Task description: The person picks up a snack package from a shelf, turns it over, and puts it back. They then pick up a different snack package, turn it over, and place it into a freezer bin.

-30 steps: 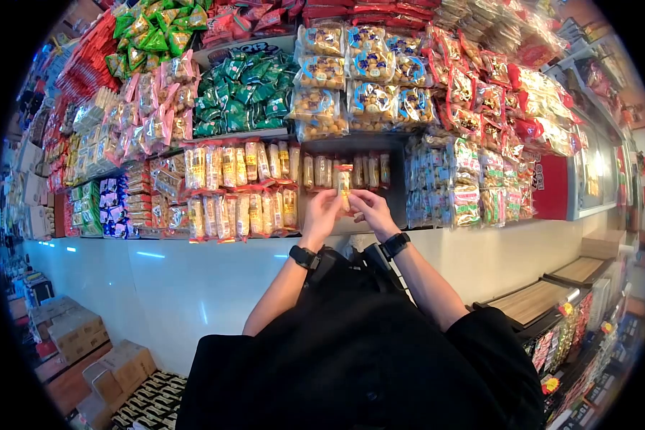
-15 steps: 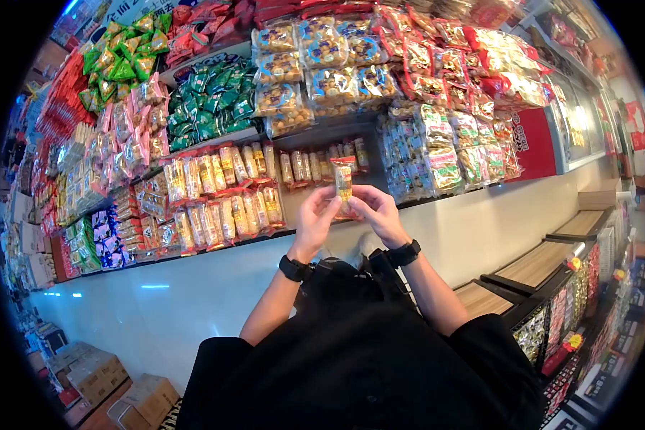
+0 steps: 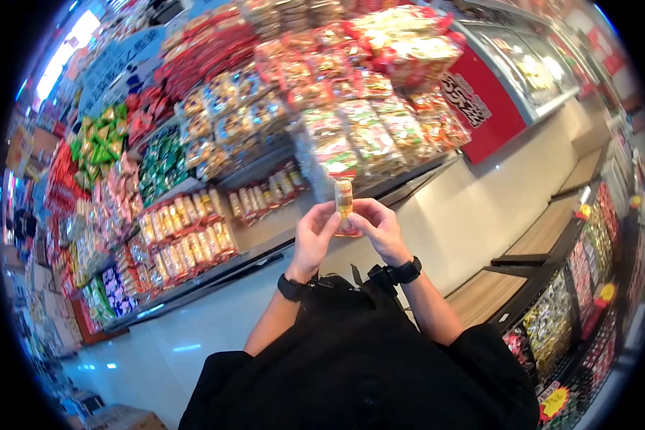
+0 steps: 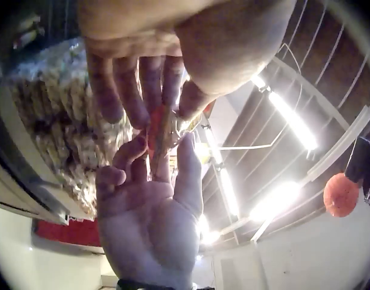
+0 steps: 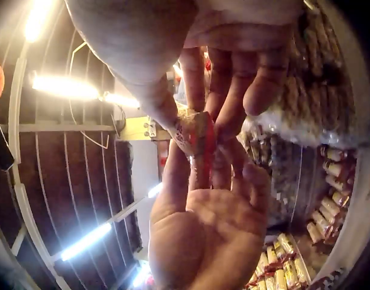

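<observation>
A small wrapped snack bar point(image 3: 345, 201) with red ends stands upright in front of the body. The left hand point(image 3: 314, 236) pinches its left side between thumb and fingers, and the right hand point(image 3: 381, 231) pinches its right side. In the left wrist view the packet point(image 4: 164, 134) shows a red and a shiny gold side, with fingers of both hands around it. The right wrist view has the same packet point(image 5: 200, 138) between the fingertips, its lower part partly hidden by them.
Rows of similar bars point(image 3: 186, 236) lie in a display at the left, beside a compartment of more bars point(image 3: 266, 193). Bagged snacks point(image 3: 365, 136) are heaped beyond the hands. Wooden-topped shelves point(image 3: 484, 295) stand at the right, and a red panel point(image 3: 480, 107) at the back right.
The head view has turned rightwards, so the display has shifted left and tilted. Both hands have kept hold of the bar, which was raised above the compartment earlier and now appears before the bagged snacks.
</observation>
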`<state>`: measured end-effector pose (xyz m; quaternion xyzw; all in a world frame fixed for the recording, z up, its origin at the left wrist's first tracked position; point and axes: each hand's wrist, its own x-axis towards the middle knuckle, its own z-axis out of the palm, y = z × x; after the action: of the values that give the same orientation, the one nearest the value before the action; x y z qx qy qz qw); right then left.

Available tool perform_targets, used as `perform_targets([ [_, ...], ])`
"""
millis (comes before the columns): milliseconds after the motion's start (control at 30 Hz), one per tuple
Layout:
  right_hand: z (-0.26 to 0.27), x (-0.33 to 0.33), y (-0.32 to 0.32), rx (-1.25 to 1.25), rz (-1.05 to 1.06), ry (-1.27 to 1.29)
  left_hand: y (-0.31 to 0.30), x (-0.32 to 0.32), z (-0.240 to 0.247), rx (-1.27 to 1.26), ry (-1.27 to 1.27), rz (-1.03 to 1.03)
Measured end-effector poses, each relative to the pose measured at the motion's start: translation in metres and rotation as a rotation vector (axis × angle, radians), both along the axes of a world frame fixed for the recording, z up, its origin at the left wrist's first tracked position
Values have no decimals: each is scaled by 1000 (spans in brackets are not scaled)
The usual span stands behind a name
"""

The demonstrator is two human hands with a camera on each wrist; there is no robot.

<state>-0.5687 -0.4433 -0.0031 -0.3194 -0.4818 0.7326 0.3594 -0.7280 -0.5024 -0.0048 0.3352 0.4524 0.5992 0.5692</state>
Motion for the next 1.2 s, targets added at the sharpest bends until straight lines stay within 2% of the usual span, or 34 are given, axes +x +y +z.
perform_targets([
  [67,-3,39,0,9,-54,28,7,38,11,6,-49,-70],
  [333,-1,171,-8,37,-350,87,44,173,1,13,14,-238],
  [433,-6,215,-9,41,-408,100,56,213,5,-3,7,-367],
  [833,0,324,12,4,-762,72,132,333,0,25,59,-699],
  [1000,-7,358,53,30,-858,47,185,378,-17,123,6,-746],
  [1200,9,397,111,77,-952,-23,256,424,-13,93,-50,-863],
])
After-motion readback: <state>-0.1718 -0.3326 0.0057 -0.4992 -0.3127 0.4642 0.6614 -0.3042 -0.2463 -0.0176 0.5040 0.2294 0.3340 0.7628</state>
